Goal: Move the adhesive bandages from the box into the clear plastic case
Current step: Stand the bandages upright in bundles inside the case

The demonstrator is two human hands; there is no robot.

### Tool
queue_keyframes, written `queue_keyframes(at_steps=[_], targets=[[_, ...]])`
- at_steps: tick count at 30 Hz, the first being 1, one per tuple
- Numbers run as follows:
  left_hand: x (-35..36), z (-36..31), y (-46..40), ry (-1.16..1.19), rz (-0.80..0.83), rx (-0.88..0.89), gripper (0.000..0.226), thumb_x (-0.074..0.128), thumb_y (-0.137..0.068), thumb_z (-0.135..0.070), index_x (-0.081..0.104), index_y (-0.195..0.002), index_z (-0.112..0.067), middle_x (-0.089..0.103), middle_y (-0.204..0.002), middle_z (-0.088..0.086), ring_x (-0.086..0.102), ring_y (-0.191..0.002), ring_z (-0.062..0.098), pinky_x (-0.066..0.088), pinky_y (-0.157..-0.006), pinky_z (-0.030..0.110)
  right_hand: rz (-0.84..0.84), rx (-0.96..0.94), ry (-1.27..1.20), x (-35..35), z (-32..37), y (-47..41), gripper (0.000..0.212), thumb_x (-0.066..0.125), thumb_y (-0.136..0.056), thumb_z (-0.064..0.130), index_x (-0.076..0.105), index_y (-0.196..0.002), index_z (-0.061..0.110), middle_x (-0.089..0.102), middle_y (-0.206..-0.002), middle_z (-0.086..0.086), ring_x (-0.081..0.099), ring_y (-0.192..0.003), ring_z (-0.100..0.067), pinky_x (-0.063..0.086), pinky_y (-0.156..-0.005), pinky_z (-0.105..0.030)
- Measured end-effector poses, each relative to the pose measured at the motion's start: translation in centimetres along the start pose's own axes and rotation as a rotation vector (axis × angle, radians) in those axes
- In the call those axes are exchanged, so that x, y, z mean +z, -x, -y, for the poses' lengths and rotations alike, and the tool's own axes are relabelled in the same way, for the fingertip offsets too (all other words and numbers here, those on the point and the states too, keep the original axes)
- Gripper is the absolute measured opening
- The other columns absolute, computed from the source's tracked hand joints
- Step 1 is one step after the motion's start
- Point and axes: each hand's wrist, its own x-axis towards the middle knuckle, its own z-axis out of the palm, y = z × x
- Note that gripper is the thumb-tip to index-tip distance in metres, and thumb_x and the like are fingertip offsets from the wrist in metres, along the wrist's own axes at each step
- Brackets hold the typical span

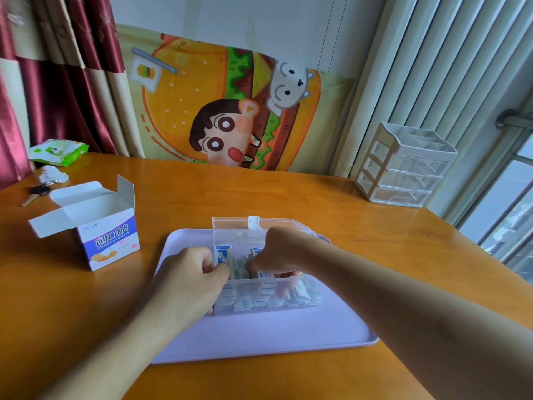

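I'm reaching into the clear plastic case with both hands now, and I'm judging this as the tidying end of the job: the bandage box is standing open, well apart to my left on the wooden table, flaps up, and I can't see anything left in it from this angle. The wrapped adhesive bandages are already lying packed along the bottom of the case, showing through its near wall.

My left hand is working at the left end of the case, fingers curled, pinching the upright blue-and-white wrappers against that end wall. My right hand is coming in over the top from the right, fingers curled down into the middle of the stack and pinching wrappers there; the fingertips are showing blurred through the plastic, so just how many wrappers they are holding I cannot tell. So the bandages are sitting directly under and between my two grips, inside the case, touching both hands.

The lid is standing up at the back, its latch tab on top. The case is resting on the lilac tray.

Next, I reckon, I'm needing to press the standing wrappers down level with the rest, draw both hands out without dragging any along, and check the box for stragglers. The loose upright ones are looking likely to snag.
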Motion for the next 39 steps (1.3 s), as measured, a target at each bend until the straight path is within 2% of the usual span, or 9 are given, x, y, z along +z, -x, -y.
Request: queue_keyframes(at_steps=[3, 6, 13, 19, 24, 29, 33, 37, 39], targets=[[0.0, 0.0, 0.0, 0.0, -0.004, 0.003, 0.034, 0.058, -0.1, -0.024, 0.047, -0.072, -0.009, 0.057, -0.057, -0.007, 0.063, -0.051, 0.012, 0.042, -0.039, 0.014, -0.011, 0.009, -0.05, -0.2, 0.1, 0.0, 0.041, 0.06, -0.095, 0.053, 0.063, -0.08, 0.014, 0.073, -0.074, -0.002, 0.069, -0.063, -0.019, 0.057, -0.065, -0.03], [0.1, -0.1, 0.1, 0.003, 0.0, 0.0, 0.036, 0.058, -0.101, -0.025, 0.046, -0.071, -0.01, 0.055, -0.059, -0.008, 0.06, -0.053, 0.015, 0.04, -0.038, 0.013, 0.022, 0.049, -0.084, -1.0, -0.4, -0.2, 0.032, 0.044, -0.101, 0.025, 0.063, -0.082, 0.006, 0.08, -0.087, -0.014, 0.079, -0.077, -0.028, 0.061, -0.085, -0.038], [0.1, 0.2, 0.1, -0.013, 0.007, 0.007, 0.035, 0.057, -0.101, -0.027, 0.047, -0.072, -0.01, 0.057, -0.064, -0.007, 0.064, -0.052, 0.015, 0.043, -0.04, 0.014, 0.036, 0.077, 0.225, -2.6, -2.2, 0.2, 0.023, 0.041, -0.101, 0.007, 0.061, -0.091, 0.002, 0.081, -0.084, 0.002, 0.075, -0.07, -0.002, 0.061, -0.076, -0.022], [0.1, -0.2, 0.3, 0.007, 0.016, -0.005, 0.035, 0.058, -0.101, -0.024, 0.046, -0.07, -0.011, 0.054, -0.058, -0.008, 0.06, -0.052, 0.017, 0.041, -0.04, 0.012, 0.053, 0.019, 0.377, -1.5, -2.0, -0.1, 0.013, 0.053, -0.1, 0.019, 0.057, -0.098, 0.007, 0.063, -0.078, -0.002, 0.06, -0.056, -0.014, 0.051, -0.051, -0.023], [0.0, 0.0, 0.3, -0.001, 0.007, -0.004, 0.035, 0.058, -0.1, -0.025, 0.044, -0.071, -0.011, 0.05, -0.058, -0.009, 0.065, -0.05, 0.013, 0.041, -0.04, 0.013, 0.085, 0.038, 0.354, -1.2, -1.9, -0.2, 0.02, 0.055, -0.097, 0.028, 0.054, -0.084, 0.012, 0.063, -0.081, -0.002, 0.059, -0.063, -0.018, 0.053, -0.068, -0.03], [0.1, -0.1, 0.4, 0.005, 0.007, -0.009, 0.035, 0.058, -0.1, -0.024, 0.044, -0.07, -0.012, 0.05, -0.061, -0.01, 0.06, -0.054, 0.018, 0.038, -0.038, 0.01, 0.132, 0.031, 0.385, -1.3, -1.6, 0.3, 0.028, 0.05, -0.1, 0.027, 0.065, -0.111, 0.006, 0.071, -0.107, -0.008, 0.061, -0.083, -0.024, 0.051, -0.073, -0.031], [0.1, -0.1, 0.4, 0.001, 0.004, -0.001, 0.035, 0.058, -0.1, -0.024, 0.043, -0.071, -0.011, 0.05, -0.06, -0.011, 0.06, -0.053, 0.015, 0.039, -0.039, 0.011, 0.1, 0.029, 0.4, -1.1, -1.5, 0.1, 0.022, 0.053, -0.099, 0.03, 0.058, -0.09, 0.01, 0.06, -0.085, -0.003, 0.057, -0.079, -0.023, 0.041, -0.054, -0.025], [0.1, -0.1, 0.3, 0.01, 0.003, 0.001, 0.034, 0.058, -0.1, -0.023, 0.043, -0.072, -0.01, 0.052, -0.058, -0.008, 0.059, -0.054, 0.015, 0.04, -0.039, 0.012, 0.099, 0.038, 0.425, -1.0, -1.3, 0.2, 0.024, 0.056, -0.099, 0.026, 0.064, -0.112, 0.008, 0.055, -0.085, -0.002, 0.058, -0.085, -0.023, 0.054, -0.078, -0.031], [0.1, 0.0, 0.2, 0.011, 0.001, 0.003, 0.034, 0.057, -0.1, -0.023, 0.043, -0.072, -0.01, 0.052, -0.056, -0.008, 0.059, -0.053, 0.015, 0.04, -0.039, 0.013, 0.065, 0.035, 0.428, -1.4, -1.3, 0.5, 0.022, 0.055, -0.098, 0.021, 0.065, -0.112, 0.007, 0.057, -0.083, -0.003, 0.057, -0.068, -0.018, 0.055, -0.073, -0.03]])
